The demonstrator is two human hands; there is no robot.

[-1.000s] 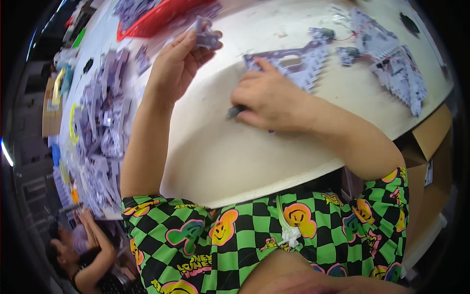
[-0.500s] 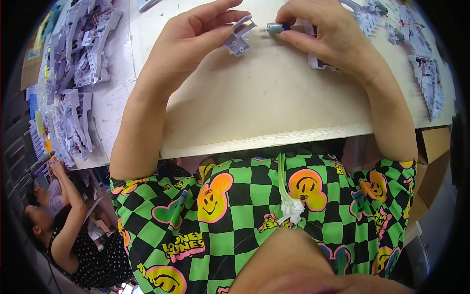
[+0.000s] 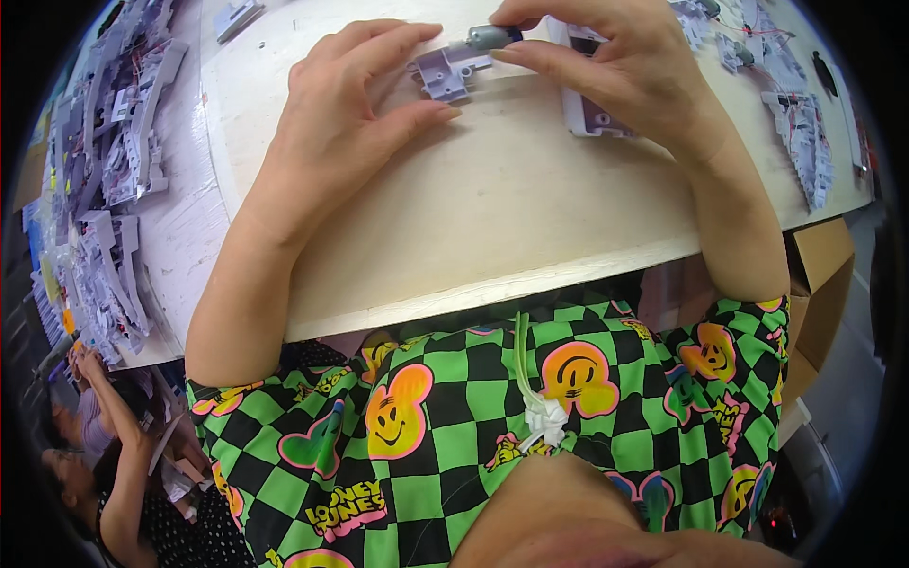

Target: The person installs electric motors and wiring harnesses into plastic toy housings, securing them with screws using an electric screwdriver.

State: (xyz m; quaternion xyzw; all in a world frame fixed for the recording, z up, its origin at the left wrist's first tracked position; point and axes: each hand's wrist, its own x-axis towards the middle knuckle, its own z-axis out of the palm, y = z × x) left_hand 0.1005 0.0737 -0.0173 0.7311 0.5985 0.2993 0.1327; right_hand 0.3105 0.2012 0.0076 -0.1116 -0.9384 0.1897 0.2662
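My right hand (image 3: 625, 66) pinches a small silver electric motor (image 3: 488, 38) with a dark end between thumb and fingers. The motor's shaft end points left, over the upper edge of a small pale grey plastic housing (image 3: 443, 78). Around this housing my left hand (image 3: 350, 95) is spread, thumb below and forefinger above, both apart from it. The housing shows open compartments and small screw bosses; it appears to sit on the board. Under my right hand lies a larger pale plastic frame (image 3: 578, 115), partly covered by the hand.
Many grey plastic assemblies with wires (image 3: 142, 114) are piled along the left side. More toothed assemblies (image 3: 800, 142) and wired motors lie at the right. A pale block (image 3: 237, 19) sits at the far left. An open cardboard box (image 3: 819, 275) stands right of the table; another person (image 3: 118, 445) works at lower left.
The motor has come left against the housing. My left fingers, earlier holding the housing raised, have spread away from it. The whole view has shifted slightly.
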